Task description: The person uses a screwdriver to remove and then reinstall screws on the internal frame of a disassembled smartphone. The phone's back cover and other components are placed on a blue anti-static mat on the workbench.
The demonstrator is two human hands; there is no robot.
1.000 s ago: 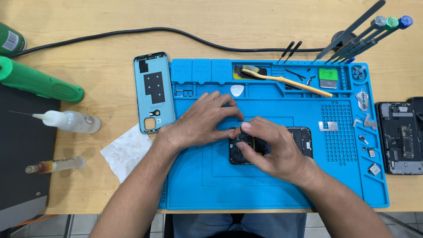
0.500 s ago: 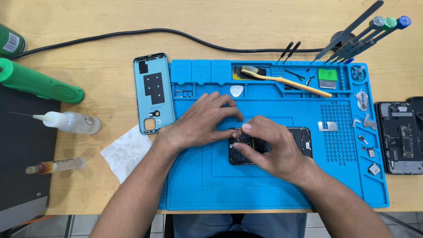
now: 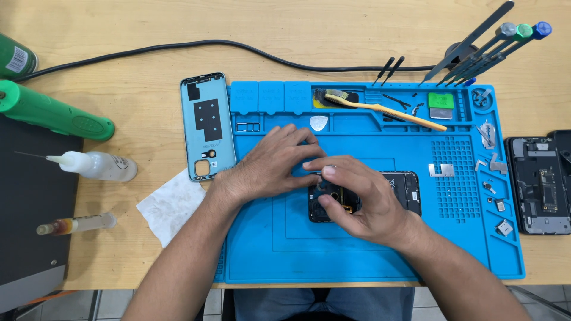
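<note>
An opened dark phone [image 3: 399, 189] lies flat in the middle of the blue repair mat [image 3: 369, 261]. My left hand [image 3: 267, 165] rests palm down on the mat, its fingertips pressing the phone's left end. My right hand [image 3: 357, 202] covers the phone's left half, thumb and forefinger pinched over something small inside it that I cannot make out. The phone's light blue back cover [image 3: 207, 125] lies inside-up at the mat's left edge.
On the mat lie a yellow-handled brush [image 3: 386, 108], a white pick [image 3: 319, 123], a green pad [image 3: 441, 101] and several small metal parts [image 3: 493, 184]. Screwdrivers [image 3: 493, 44] stand at back right. Another opened phone [image 3: 538, 184] is far right. A glue bottle [image 3: 95, 164], a syringe [image 3: 77, 224], a tissue [image 3: 169, 205], a green tool [image 3: 53, 113] and a black cable [image 3: 178, 47] sit at the left.
</note>
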